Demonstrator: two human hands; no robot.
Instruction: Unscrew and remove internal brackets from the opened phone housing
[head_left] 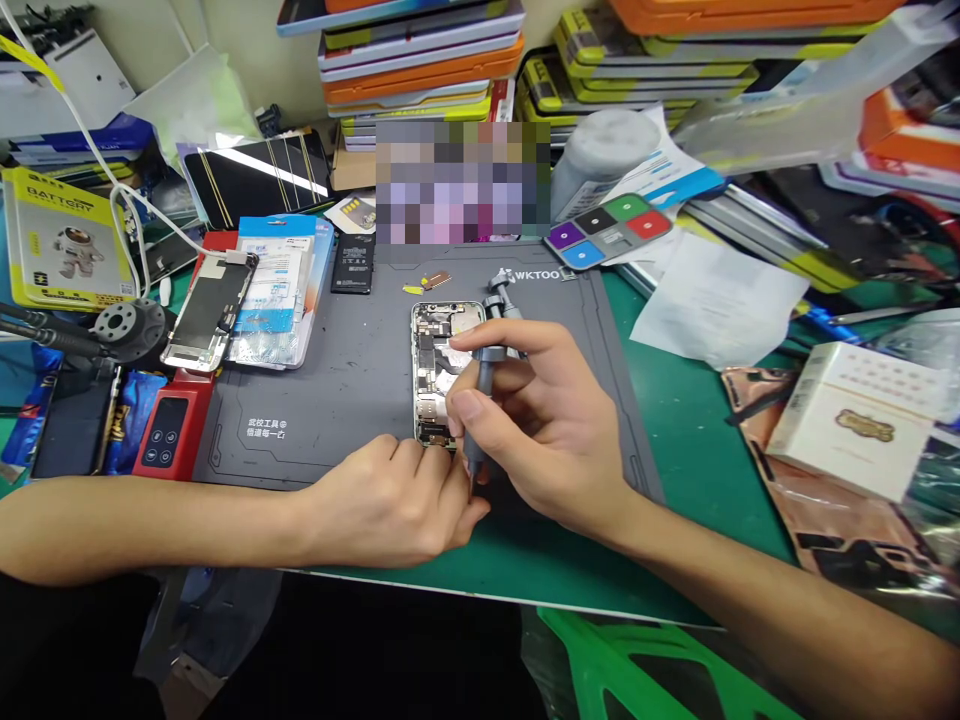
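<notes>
A grey screwdriver (484,385) is held in my right hand (555,420), with its tip pointing down. Close to that tip, my left hand (401,495) is curled closed, knuckles up; what its fingers hold, if anything, is hidden. Beyond both hands an opened phone (431,355) lies on the grey mat (330,410), its inner parts exposed and its right and lower parts partly covered by my hands. More grey screwdrivers (498,288) show just behind my right fingers. A phone battery (352,263) and a small copper-coloured piece (436,280) lie farther back on the mat.
At left are a detached phone screen (208,308), a red device with buttons (166,425) and a yellow battery box (67,240). Stacked boxes (420,70) line the back. A white box (859,415) and a paper sheet (716,300) sit at right.
</notes>
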